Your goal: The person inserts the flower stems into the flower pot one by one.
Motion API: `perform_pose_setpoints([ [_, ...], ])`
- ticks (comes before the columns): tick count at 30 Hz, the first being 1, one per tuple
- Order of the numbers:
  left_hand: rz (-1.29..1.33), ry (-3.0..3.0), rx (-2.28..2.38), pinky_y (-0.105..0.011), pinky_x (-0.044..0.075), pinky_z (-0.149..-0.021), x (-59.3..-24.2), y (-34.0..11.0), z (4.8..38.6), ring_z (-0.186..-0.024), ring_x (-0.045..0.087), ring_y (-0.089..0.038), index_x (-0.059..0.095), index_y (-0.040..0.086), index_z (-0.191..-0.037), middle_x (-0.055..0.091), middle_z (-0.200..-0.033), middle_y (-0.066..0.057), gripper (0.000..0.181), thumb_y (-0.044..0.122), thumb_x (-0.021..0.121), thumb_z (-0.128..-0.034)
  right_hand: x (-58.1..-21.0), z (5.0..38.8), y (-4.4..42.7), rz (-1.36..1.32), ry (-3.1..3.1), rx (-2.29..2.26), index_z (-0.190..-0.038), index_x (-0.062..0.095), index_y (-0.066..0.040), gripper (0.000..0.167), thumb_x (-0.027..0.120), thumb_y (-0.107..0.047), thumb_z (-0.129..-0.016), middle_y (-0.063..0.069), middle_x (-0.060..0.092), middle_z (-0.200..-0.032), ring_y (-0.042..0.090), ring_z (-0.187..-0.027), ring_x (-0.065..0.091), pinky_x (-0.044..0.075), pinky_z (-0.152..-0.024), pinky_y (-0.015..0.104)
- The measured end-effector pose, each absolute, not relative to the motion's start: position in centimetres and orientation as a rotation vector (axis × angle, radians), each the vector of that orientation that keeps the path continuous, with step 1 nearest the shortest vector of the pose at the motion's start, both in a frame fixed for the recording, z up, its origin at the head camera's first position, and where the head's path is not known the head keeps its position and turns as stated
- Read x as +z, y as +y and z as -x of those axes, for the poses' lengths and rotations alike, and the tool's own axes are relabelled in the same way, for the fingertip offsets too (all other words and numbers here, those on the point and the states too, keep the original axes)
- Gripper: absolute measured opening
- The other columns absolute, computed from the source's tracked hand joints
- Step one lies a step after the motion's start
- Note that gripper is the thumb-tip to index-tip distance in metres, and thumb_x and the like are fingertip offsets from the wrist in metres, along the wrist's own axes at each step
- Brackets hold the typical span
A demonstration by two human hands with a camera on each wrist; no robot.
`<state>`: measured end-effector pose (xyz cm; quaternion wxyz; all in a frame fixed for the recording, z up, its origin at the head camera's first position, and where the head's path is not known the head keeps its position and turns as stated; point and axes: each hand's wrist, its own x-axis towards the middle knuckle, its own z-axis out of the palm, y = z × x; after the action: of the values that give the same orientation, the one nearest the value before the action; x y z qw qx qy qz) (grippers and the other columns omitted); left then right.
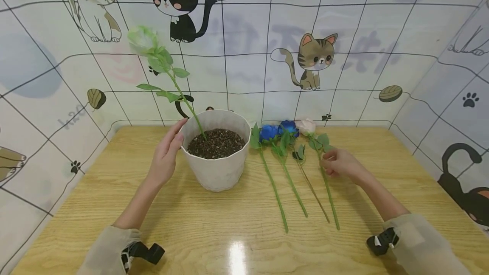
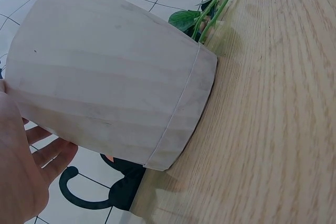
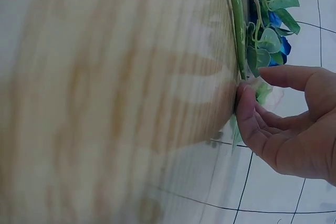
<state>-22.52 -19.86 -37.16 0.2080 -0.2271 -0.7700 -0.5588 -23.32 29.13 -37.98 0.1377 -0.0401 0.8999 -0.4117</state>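
Note:
A white rose with green-tinged petals (image 1: 143, 40) leans left out of the dark soil (image 1: 217, 144) in a white pot (image 1: 217, 175). My left hand (image 1: 167, 152) rests its extended fingers against the pot's left side near the rim; they show beside its wall in the left wrist view. Right of the pot, a pale pink rose (image 1: 307, 127) lies on the table. My right hand (image 1: 340, 164) is at its stem just below the leaves, bent fingertips touching it at table level. In the right wrist view the thumb (image 3: 283, 75) stands slightly off the fingertips.
Two blue roses (image 1: 269, 132) (image 1: 288, 127) lie left of the pink one, stems toward me. A thin brownish stem (image 1: 315, 190) with dark leaves lies between. The wooden table (image 1: 198, 232) meets a cat-printed backdrop (image 1: 244, 71) behind and at the sides.

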Motion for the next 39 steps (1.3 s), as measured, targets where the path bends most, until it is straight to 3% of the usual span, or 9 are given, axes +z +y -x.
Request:
perform_pose_setpoints([
  [3, 0.630, -2.147, -1.543, -0.022, 0.035, -0.108, -37.1, -19.9, 22.5, -0.138, 0.043, -0.022, 0.046, 0.012, -0.153, 0.044, -0.155, -0.003, 0.044, 0.018, 0.037, -0.1105, -38.0, 23.4, 29.1, 0.098, 2.611, -1.137, -0.133, 0.044, 0.024, 0.053, 0.060, -0.015, -0.100, 0.018, 0.068, -0.091, 0.019, -0.078, 0.065, 0.057, -0.073, 0.036],
  [7, 0.626, -2.152, -1.547, -0.023, 0.035, -0.108, -37.1, -19.9, 22.5, -0.138, 0.043, -0.023, 0.045, 0.012, -0.153, 0.044, -0.155, -0.004, 0.044, 0.018, 0.037, -0.1105, -38.0, 23.4, 28.9, 0.080, 2.616, -1.090, -0.127, 0.050, 0.024, 0.051, 0.065, -0.015, -0.097, 0.014, 0.068, -0.089, 0.017, -0.075, 0.064, 0.057, -0.070, 0.035],
  [14, 0.629, -2.154, -1.552, -0.023, 0.035, -0.109, -37.0, -19.8, 22.5, -0.140, 0.042, -0.022, 0.045, 0.010, -0.153, 0.044, -0.156, -0.005, 0.044, 0.019, 0.037, -0.1104, -38.1, 23.6, 28.8, 0.053, 2.650, -1.041, -0.106, 0.067, 0.017, 0.030, 0.067, -0.010, -0.094, 0.012, 0.068, -0.084, 0.016, -0.073, 0.063, 0.057, -0.067, 0.034],
  [17, 0.630, -2.154, -1.557, -0.022, 0.036, -0.108, -37.0, -19.8, 22.5, -0.139, 0.042, -0.023, 0.045, 0.010, -0.153, 0.044, -0.155, -0.007, 0.044, 0.018, 0.037, -0.1105, -38.1, 23.6, 28.9, 0.028, 2.656, -1.036, -0.103, 0.069, 0.017, 0.028, 0.065, -0.009, -0.093, 0.012, 0.069, -0.082, 0.016, -0.072, 0.064, 0.057, -0.067, 0.033],
  [23, 0.623, -2.161, -1.563, -0.022, 0.036, -0.107, -37.0, -19.9, 22.4, -0.139, 0.042, -0.022, 0.045, 0.010, -0.153, 0.044, -0.156, -0.005, 0.044, 0.019, 0.037, -0.1106, -38.1, 23.7, 29.5, 0.027, 2.601, -1.130, -0.106, 0.068, 0.013, 0.028, 0.061, -0.013, -0.097, 0.001, 0.057, -0.065, 0.014, -0.065, 0.053, 0.048, -0.062, 0.029],
  [27, 0.621, -2.163, -1.563, -0.022, 0.036, -0.107, -37.0, -19.8, 22.4, -0.139, 0.042, -0.022, 0.045, 0.011, -0.153, 0.043, -0.156, -0.003, 0.044, 0.019, 0.036, -0.1107, -38.0, 23.7, 29.9, 0.083, 2.547, -1.253, -0.114, 0.062, 0.013, 0.031, 0.058, -0.015, -0.101, 0.003, 0.060, -0.074, 0.012, -0.066, 0.051, 0.046, -0.062, 0.029],
  [34, 0.603, -2.173, -1.537, -0.027, 0.034, -0.111, -36.9, -19.8, 22.4, -0.142, 0.039, -0.021, 0.046, 0.013, -0.153, 0.043, -0.156, -0.002, 0.044, 0.019, 0.037, -0.1106, -37.1, 23.6, 30.0, 0.173, 2.533, -1.456, -0.142, 0.038, 0.018, 0.051, 0.051, -0.017, -0.107, 0.018, 0.067, -0.108, 0.010, -0.069, 0.047, 0.043, -0.061, 0.029],
  [39, 0.583, -2.185, -1.531, -0.030, 0.035, -0.112, -36.9, -19.8, 22.4, -0.141, 0.039, -0.020, 0.047, 0.016, -0.153, 0.044, -0.155, -0.001, 0.043, 0.020, 0.038, -0.1106, -36.2, 23.4, 29.8, 0.243, 2.587, -1.561, -0.143, 0.038, 0.017, 0.051, 0.049, -0.020, -0.108, 0.009, 0.066, -0.105, 0.009, -0.070, 0.045, 0.042, -0.061, 0.028],
])
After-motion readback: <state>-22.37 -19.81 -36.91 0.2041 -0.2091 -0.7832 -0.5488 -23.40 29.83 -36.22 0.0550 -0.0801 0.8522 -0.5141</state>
